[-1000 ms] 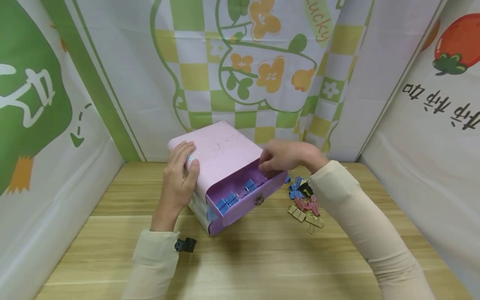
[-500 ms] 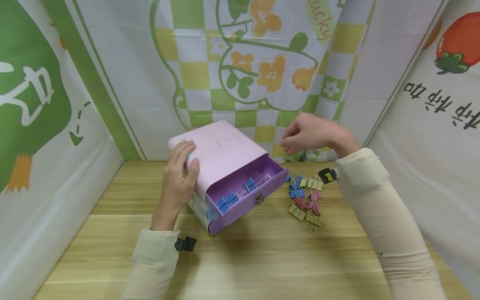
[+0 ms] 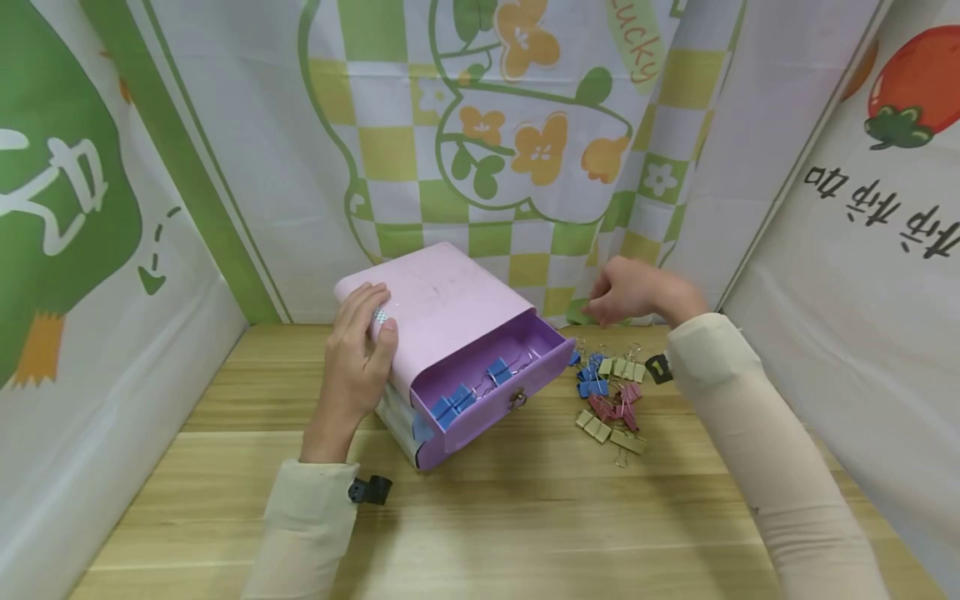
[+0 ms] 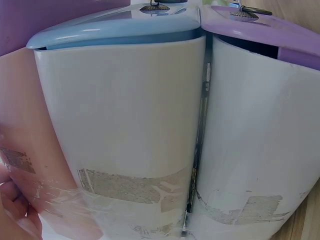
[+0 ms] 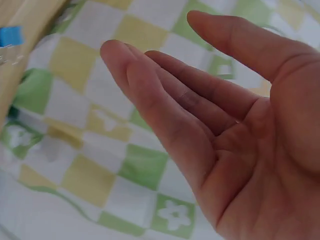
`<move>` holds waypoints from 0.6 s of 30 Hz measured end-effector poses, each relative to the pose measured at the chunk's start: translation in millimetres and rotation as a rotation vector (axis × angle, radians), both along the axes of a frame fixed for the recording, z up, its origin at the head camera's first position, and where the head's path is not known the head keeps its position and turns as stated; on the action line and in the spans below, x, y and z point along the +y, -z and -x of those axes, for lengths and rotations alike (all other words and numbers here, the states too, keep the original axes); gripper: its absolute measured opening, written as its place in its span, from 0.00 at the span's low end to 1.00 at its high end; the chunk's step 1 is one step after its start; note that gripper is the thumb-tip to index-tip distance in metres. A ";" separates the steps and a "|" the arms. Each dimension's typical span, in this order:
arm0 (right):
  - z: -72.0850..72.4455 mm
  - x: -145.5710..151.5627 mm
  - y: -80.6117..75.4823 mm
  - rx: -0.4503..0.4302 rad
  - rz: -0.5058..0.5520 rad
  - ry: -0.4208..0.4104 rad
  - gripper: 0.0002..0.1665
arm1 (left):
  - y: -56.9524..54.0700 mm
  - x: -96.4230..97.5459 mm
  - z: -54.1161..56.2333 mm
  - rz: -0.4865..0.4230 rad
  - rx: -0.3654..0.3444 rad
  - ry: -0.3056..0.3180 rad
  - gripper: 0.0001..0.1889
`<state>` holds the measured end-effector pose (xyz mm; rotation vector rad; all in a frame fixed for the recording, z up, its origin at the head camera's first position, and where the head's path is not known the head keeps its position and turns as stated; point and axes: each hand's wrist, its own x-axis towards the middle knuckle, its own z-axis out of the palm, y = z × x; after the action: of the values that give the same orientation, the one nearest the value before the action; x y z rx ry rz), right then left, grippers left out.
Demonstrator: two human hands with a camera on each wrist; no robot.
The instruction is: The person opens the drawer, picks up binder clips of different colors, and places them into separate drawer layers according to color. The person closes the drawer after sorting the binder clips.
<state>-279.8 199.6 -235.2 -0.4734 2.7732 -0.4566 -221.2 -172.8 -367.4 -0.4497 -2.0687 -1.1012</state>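
Note:
A small stacked drawer cabinet with a pink top [image 3: 435,308] stands at an angle on the table. Its purple upper drawer [image 3: 480,423] is pulled out, with blue binder clips [image 3: 453,406] lying in it. My left hand [image 3: 354,358] rests on the cabinet's left side, fingers and thumb laid against the pink casing. Right of the drawer, my right hand [image 3: 630,292] hovers above a pile of binder clips: blue [image 3: 592,387], pink [image 3: 617,408] and gold [image 3: 595,427]. In the right wrist view its thumb stands apart from the extended fingers [image 5: 170,120], with nothing between them.
Below the pink casing, the left wrist view shows white casings [image 4: 125,110] with a blue drawer front [image 4: 120,30] and a purple one [image 4: 255,22]. Patterned cloth [image 3: 405,150] hangs behind the wooden table [image 3: 480,533], with printed sheets on both sides.
My right hand has withdrawn from the open drawer, moved right, then lowered toward the clip pile. My left hand and the cabinet have stayed in place.

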 end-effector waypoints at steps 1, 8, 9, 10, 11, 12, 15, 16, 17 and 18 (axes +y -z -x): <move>2.5 1.4 5.1 -0.002 -0.003 -0.005 0.13 | 0.2 -0.2 -0.1 0.001 0.000 -0.002 0.27; 17.0 8.7 42.8 -0.031 -0.022 -0.031 0.14 | 0.8 -0.3 -0.3 0.000 0.007 -0.004 0.26; 18.6 9.4 47.7 -0.027 -0.040 -0.033 0.14 | 0.7 -0.3 -0.3 0.000 0.007 -0.004 0.26; 20.0 10.2 52.5 -0.023 -0.057 -0.032 0.14 | 0.6 -0.3 -0.3 0.000 0.007 -0.004 0.26; 21.5 11.2 57.4 -0.025 -0.073 -0.024 0.14 | 0.6 -0.4 -0.2 0.000 0.007 -0.004 0.26; 22.7 12.0 62.2 -0.019 -0.091 -0.016 0.13 | 0.7 -0.5 -0.1 0.000 0.006 -0.003 0.26; 26.3 15.4 75.9 0.000 -0.134 0.001 0.13 | 0.9 -0.6 0.1 -0.002 0.004 -0.002 0.26; 27.3 16.5 80.6 0.000 -0.140 0.011 0.13 | 1.0 -0.6 0.1 -0.003 0.004 -0.002 0.26; 28.0 17.7 85.0 -0.001 -0.144 0.019 0.14 | 1.2 -0.5 0.2 -0.005 0.003 -0.001 0.26; 28.5 18.3 88.8 -0.001 -0.145 0.025 0.13 | 1.1 -0.6 0.3 -0.006 0.003 0.000 0.26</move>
<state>-308.2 217.9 -324.0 -0.4043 2.7886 -0.2586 -221.5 -173.3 -368.5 -0.4481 -2.0623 -1.1067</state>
